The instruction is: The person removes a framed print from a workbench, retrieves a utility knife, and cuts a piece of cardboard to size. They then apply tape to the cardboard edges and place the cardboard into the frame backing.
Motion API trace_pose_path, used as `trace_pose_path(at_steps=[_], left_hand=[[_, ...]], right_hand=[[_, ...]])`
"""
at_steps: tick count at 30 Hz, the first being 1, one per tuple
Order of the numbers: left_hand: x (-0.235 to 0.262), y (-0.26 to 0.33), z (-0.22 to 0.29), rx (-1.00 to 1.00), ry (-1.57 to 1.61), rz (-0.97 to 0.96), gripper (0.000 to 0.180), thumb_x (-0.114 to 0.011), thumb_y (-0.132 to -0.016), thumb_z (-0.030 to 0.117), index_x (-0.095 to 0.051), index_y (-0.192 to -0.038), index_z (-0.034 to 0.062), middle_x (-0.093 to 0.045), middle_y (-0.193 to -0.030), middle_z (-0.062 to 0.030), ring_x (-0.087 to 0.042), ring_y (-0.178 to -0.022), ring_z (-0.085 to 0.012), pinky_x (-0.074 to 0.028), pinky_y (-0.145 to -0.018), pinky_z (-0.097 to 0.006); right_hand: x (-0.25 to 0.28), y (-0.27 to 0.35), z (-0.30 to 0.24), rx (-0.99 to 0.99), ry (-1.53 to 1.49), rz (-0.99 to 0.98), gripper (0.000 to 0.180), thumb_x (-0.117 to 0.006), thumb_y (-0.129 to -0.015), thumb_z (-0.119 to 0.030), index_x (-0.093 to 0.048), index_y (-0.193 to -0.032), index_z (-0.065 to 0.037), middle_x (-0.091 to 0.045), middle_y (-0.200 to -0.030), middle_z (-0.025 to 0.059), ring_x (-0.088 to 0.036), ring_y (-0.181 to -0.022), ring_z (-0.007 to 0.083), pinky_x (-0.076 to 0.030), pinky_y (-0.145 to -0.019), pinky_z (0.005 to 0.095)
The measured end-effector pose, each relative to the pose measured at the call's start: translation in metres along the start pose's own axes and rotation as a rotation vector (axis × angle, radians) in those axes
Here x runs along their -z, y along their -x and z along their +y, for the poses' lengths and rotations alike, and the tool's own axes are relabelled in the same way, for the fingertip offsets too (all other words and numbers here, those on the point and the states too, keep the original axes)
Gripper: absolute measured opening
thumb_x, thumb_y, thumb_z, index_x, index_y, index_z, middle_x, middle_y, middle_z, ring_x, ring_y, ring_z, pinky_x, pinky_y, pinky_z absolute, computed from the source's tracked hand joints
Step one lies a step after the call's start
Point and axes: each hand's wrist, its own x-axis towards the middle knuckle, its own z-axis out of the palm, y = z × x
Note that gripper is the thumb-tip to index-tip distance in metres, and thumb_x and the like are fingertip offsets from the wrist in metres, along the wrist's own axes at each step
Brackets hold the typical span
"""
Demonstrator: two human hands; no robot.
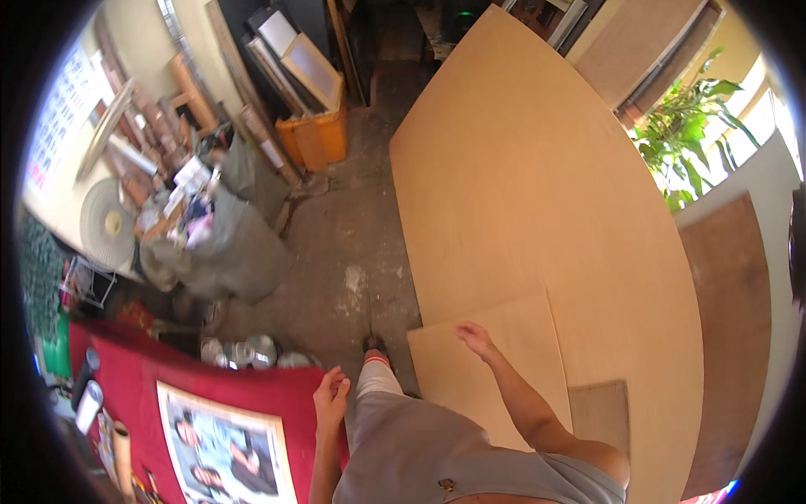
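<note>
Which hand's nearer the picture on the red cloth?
Left. The left hand is up and right of the picture; the right hand is farther, over a tan board.

Right hand (pixel 476 338) at five o'clock, over a panel (pixel 462 378); left hand (pixel 332 390) at seven, loosely bent, near a red cloth (pixel 134 378) bearing a photo (pixel 225 445). Board (pixel 537 185) at two, plant (pixel 690 139) beyond; sack (pixel 243 260) at nine, orange bin (pixel 336 139) at eleven.

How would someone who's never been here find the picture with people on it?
At the lower left, look for the wide surface covered in deep red cloth, near the person's bare left hand. On it lies a rectangular colour print with a pale border. Unlike the long, round, brown tube farther left, it is flat and shows people.
</note>
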Motion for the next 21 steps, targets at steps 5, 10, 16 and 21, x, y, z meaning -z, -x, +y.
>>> trace_pose_path(at_steps=[5,10,16,21], left_hand=[[-0.026,-0.241,0.034,0.052,-0.157,-0.142,0.033,-0.07,-0.086,0.019,-0.065,-0.114,0.0027,-0.071,-0.093,-0.0121,-0.067,-0.086,-0.0176,-0.052,-0.078,-0.031],[-0.07,-0.504,0.195,-0.104,-0.412,-0.19,0.037,-0.072,-0.083,0.024,-0.066,-0.114,0.0048,-0.071,-0.097,-0.0135,-0.068,-0.088,-0.023,-0.052,-0.079,-0.035],[-0.163,-0.798,0.393,-0.433,-0.331,-0.392,0.038,-0.068,-0.089,0.026,-0.063,-0.12,0.0059,-0.069,-0.106,-0.014,-0.067,-0.093,-0.022,-0.05,-0.082,-0.036],[-0.242,-0.989,0.45,-0.334,-0.303,-0.517,0.039,-0.07,-0.088,0.023,-0.061,-0.122,0.005,-0.069,-0.101,-0.0114,-0.065,-0.095,-0.0185,-0.052,-0.081,-0.032]], right_hand=[[0.0,-0.198,-0.132,0.101,0.046,-0.062,0.031,-0.066,-0.088,-0.026,-0.066,-0.113,-0.008,-0.069,-0.103,0.005,-0.062,-0.099,0.0146,-0.049,-0.088,0.0288],[0.041,-0.316,-0.149,-0.113,0.165,0.013,0.034,-0.067,-0.087,-0.03,-0.067,-0.113,-0.008,-0.07,-0.105,0.0047,-0.063,-0.096,0.0153,-0.05,-0.086,0.0292],[0.093,-0.43,-0.148,-0.606,-0.116,0.143,0.021,-0.063,-0.088,-0.028,-0.073,-0.101,-0.014,-0.065,-0.078,0.002,-0.057,-0.061,0.0132,-0.044,-0.047,0.0297],[0.102,-0.644,-0.287,-0.547,-0.246,0.195,0.021,-0.062,-0.091,-0.029,-0.071,-0.095,-0.011,-0.063,-0.076,0.0006,-0.056,-0.064,0.012,-0.043,-0.053,0.028]])
